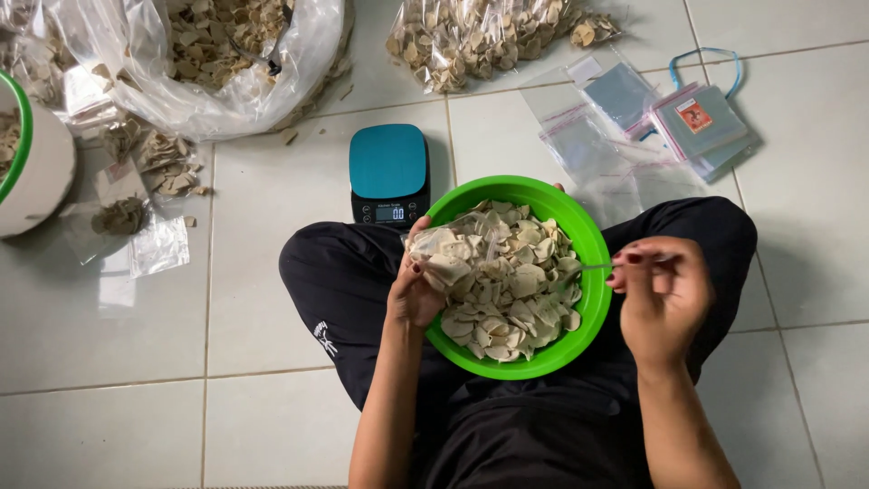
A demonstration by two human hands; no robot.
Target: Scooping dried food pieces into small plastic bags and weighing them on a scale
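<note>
Bright green bowl (593, 299), heaped with pale cream chips (507, 281). Just above the bowl, a scale (389, 172) with teal top and black base. Right of the bowl, clear bags (615, 145) with thin red-pink seal lines, and a light-blue band (706, 56) beyond them. Left hand (415, 292) and right hand (661, 294), at the bowl, show dark red nails. Black trousers (339, 281) under the bowl carry a small white mark. Floor (118, 353) of pale grey-white tiles. Far left of the bowl, a white tub (45, 172) with green rim.
</note>
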